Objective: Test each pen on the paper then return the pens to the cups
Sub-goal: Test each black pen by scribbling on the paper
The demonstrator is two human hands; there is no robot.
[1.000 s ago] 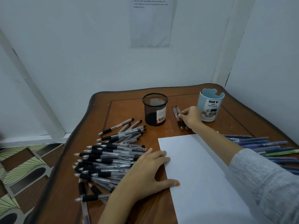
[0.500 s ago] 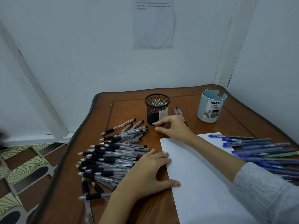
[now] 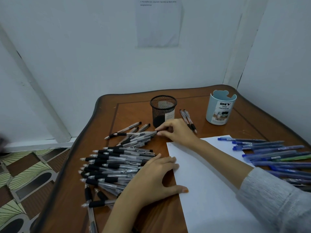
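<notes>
A white sheet of paper (image 3: 210, 185) lies on the wooden table (image 3: 134, 108). My left hand (image 3: 156, 177) rests flat on the paper's left edge, fingers spread. Beside it lies a big pile of black-grip pens (image 3: 114, 165). My right hand (image 3: 176, 131) reaches across and pinches the end of one black pen (image 3: 143, 134) in a smaller heap. Behind stand an empty black mesh cup (image 3: 163, 110) and a light blue cup (image 3: 220, 108). Two black pens (image 3: 188, 120) lie between the cups. Blue pens (image 3: 272, 155) are spread at the right.
The table sits in a corner between white walls, with a printed sheet (image 3: 159, 22) taped to the back wall. Patterned floor tiles (image 3: 25, 179) show past the table's left edge.
My right hand has left the two pens by the blue cup, swept left past the mesh cup, and now pinches a black pen in the small heap. My left hand stays put.
</notes>
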